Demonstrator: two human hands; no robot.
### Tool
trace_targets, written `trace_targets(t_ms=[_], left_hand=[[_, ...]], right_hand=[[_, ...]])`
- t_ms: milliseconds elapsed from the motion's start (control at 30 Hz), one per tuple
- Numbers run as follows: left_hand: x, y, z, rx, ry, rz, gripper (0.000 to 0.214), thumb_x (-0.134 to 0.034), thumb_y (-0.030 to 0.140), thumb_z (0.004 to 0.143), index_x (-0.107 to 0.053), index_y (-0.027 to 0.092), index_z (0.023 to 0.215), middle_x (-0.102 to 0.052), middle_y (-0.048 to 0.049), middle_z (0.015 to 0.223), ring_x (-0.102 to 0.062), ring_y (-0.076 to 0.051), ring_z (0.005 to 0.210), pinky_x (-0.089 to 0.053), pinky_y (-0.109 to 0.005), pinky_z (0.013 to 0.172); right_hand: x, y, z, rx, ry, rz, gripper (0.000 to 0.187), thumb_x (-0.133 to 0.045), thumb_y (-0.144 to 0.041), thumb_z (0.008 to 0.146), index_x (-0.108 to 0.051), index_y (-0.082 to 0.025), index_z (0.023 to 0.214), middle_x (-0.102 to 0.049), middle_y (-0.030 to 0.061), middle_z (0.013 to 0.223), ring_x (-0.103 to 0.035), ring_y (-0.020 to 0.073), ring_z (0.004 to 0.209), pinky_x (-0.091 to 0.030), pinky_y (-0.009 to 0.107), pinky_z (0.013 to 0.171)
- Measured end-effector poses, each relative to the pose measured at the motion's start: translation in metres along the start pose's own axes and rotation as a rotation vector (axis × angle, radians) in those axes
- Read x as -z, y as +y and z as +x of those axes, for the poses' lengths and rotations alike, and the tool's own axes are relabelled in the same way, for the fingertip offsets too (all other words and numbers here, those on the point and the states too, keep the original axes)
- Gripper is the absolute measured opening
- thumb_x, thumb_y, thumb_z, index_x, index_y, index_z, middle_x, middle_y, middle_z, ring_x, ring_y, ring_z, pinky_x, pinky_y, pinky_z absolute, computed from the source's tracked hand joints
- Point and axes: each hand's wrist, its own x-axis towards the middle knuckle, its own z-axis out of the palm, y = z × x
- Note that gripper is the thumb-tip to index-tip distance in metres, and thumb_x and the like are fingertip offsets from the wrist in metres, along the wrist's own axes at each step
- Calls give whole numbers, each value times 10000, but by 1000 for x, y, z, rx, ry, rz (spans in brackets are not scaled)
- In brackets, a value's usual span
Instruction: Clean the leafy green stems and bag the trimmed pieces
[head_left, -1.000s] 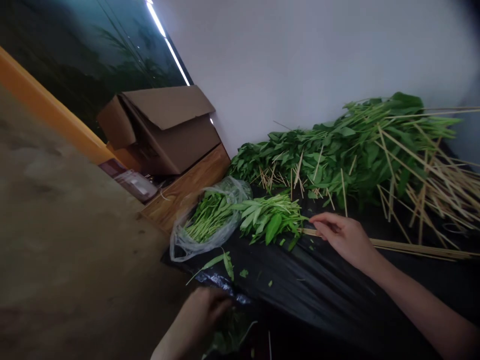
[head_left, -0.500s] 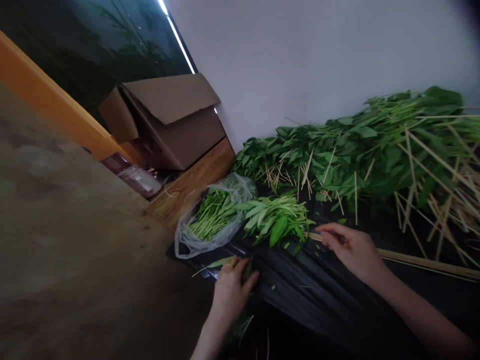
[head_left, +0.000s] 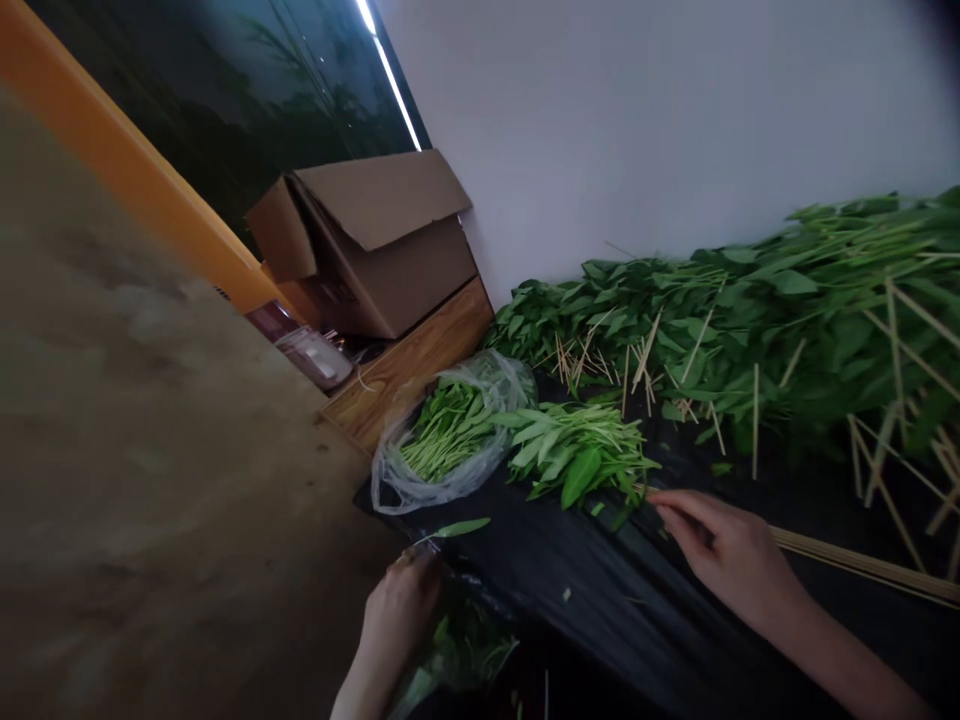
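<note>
My left hand point(head_left: 401, 592) is at the near edge of the black plastic sheet point(head_left: 555, 575), its fingers pinched at the stem end of a single green leaf point(head_left: 463, 527). The leaf blade lies on the sheet. My right hand point(head_left: 724, 540) has its thumb and forefinger closed at the left end of a row of thin bamboo sticks point(head_left: 862, 563). Those sticks run under the hand to the right. Just beyond the fingertips lies a loose bunch of leafy greens point(head_left: 581, 458), and left of it a clear plastic bag point(head_left: 390, 490) holds more green stems.
Along the white wall point(head_left: 645, 120) lies a long heap of leafy greens point(head_left: 750, 290) with many bamboo sticks poking out. An open cardboard box point(head_left: 409, 275) stands on a wooden board point(head_left: 420, 345). More greens point(head_left: 469, 640) are below the sheet's near edge.
My left hand has moved left and down to the leaf's stem end. My right fingertips have come onto the stick ends by the bunch. The whole view has shifted slightly.
</note>
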Motion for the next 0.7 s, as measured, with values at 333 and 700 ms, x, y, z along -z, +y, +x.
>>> trace_targets(t_ms=[333,700], left_hand=[[-23,8,20,-204,137,-176,306,-413,142,864,-660,212,1029,-654,-84,1023,-647,-204,920,-518,-319,828],[22,-50,35,-19,79,-101,253,-487,247,884,-698,241,1024,-706,-60,988,-647,-201,922,-466,-272,819]], right_hand=[[-4,4,-7,144,-23,-128,226,-482,-303,924,-689,-251,996,-736,49,960,-701,222,849,-568,359,735],[-9,19,-14,328,-38,-289,243,-470,-262,939,-663,-239,1085,-734,20,1026,-697,203,924,-543,354,831]])
